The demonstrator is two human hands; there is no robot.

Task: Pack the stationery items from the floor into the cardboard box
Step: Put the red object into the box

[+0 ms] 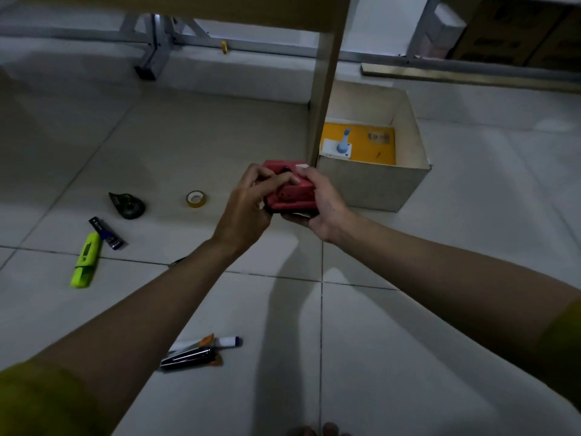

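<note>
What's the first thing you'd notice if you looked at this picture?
Probably the red gadget in the middle, held in the grip of both the left hand and the right hand. Just behind it to the right sits the open cardboard box with something yellow inside. On the floor to the left, the bright green highlighter stands out too.

A wooden table leg (327, 86) stands on the tiled floor (440, 309) (grey metal frame (151, 42) behind).
</note>
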